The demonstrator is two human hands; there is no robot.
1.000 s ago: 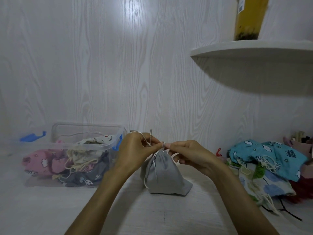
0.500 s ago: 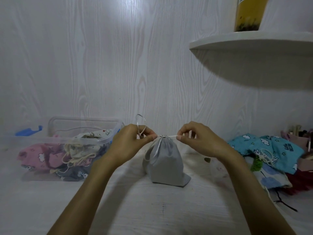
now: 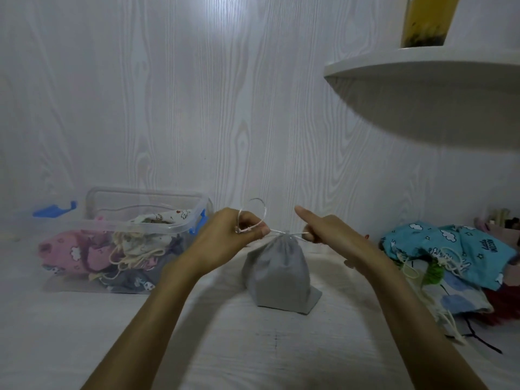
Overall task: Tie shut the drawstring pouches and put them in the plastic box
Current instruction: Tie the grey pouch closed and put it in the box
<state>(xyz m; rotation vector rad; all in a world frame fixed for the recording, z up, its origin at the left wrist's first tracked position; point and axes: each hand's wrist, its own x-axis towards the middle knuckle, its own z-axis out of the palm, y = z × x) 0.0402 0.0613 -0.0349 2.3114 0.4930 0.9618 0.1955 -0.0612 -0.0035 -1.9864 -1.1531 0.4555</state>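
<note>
1. My left hand [image 3: 239,235] pinches the white drawstring cord [image 3: 277,233]; my right hand [image 3: 327,230] grips the opposite end, index finger extended.
2. I judge the opposed pull cinches the neck of the small grey fabric pouch [image 3: 277,273].
3. The pouch stands on the white bench [image 3: 253,347], just right of the clear plastic box [image 3: 146,229].
4. Versus half a second ago: the index finger has straightened and the neck looks tighter.

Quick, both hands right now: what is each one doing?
Left hand: pinches the white drawstring at the neck of the grey pouch.
Right hand: pinches the drawstring's other end, index finger straight.
</note>
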